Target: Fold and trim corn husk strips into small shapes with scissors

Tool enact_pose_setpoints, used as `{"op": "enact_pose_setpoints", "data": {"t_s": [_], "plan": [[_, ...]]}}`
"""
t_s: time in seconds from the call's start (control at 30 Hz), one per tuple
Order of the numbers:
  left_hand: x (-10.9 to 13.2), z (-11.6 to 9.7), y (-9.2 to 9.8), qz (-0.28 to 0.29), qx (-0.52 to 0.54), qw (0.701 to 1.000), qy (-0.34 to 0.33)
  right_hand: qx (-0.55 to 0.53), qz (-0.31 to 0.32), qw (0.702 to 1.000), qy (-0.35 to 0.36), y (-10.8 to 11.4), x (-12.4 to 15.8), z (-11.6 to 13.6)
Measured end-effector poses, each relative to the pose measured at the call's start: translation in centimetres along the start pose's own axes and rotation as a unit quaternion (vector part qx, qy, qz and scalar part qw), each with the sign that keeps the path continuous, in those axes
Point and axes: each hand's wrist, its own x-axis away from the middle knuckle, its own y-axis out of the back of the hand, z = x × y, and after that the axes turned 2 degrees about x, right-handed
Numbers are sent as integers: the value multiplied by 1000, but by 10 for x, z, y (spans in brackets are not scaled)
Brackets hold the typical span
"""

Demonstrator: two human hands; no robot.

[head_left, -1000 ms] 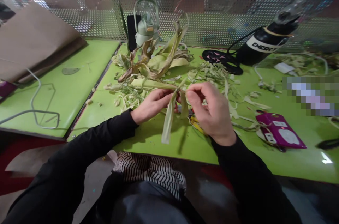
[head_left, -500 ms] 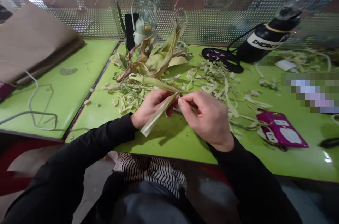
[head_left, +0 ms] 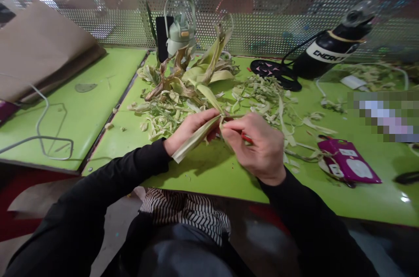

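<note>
My left hand (head_left: 187, 131) is closed around a folded corn husk (head_left: 195, 139); one pale flap points down toward me and another stretches away to the pile. Close beside it, my right hand (head_left: 260, 148) pinches a thin part of the same husk near where the strips cross. A small red object (head_left: 246, 138) shows between the fingers of that hand, its kind mostly hidden. Just beyond the hands lies a heap of whole dry husks (head_left: 199, 74), with cut husk scraps (head_left: 163, 117) around it.
A pale green bottle (head_left: 180, 35) and a dark phone (head_left: 163, 39) stand against the perforated screen. To the right are a black bottle (head_left: 322, 56), a black palette-like thing (head_left: 275, 74) and a purple packet (head_left: 350, 161). A brown paper bag (head_left: 46, 50) sits at left.
The far husk flap has swung from pointing left to pointing away from me. The red object shows more clearly in my right hand. Both hands stay almost in place.
</note>
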Motion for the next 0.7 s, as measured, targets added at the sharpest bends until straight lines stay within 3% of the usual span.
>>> {"op": "enact_pose_setpoints", "data": {"t_s": [0.07, 0.13, 0.23, 0.3, 0.33, 0.4, 0.5, 0.6, 0.7], "plan": [[-1, -1, -3, -10, 31, 999, 2, -12, -28, 999, -29, 6, -3, -3], [-1, -6, -6, -5, 46, 999, 14, -21, -18, 997, -78, 11, -8, -6], [2, -16, -7, 50, 55, 996, 47, -99, 103, 975, -170, 12, -13, -7], [4, -22, -6, 81, 23, 995, 49, -202, 166, 935, -238, 8, -13, -6], [5, -24, -5, 90, -12, 995, 41, -258, 168, 911, -274, 5, -12, -5], [6, -27, -4, 96, -88, 991, 26, -347, 120, 867, -338, -1, -9, -4], [6, -30, -3, 112, -140, 984, 7, -404, 48, 829, -383, -6, -7, -5], [6, -34, -5, 140, -165, 976, 5, -422, 24, 811, -404, -7, -10, -15], [9, -39, -6, 198, -150, 969, 3, -418, -15, 812, -406, -8, -14, -32]]}}
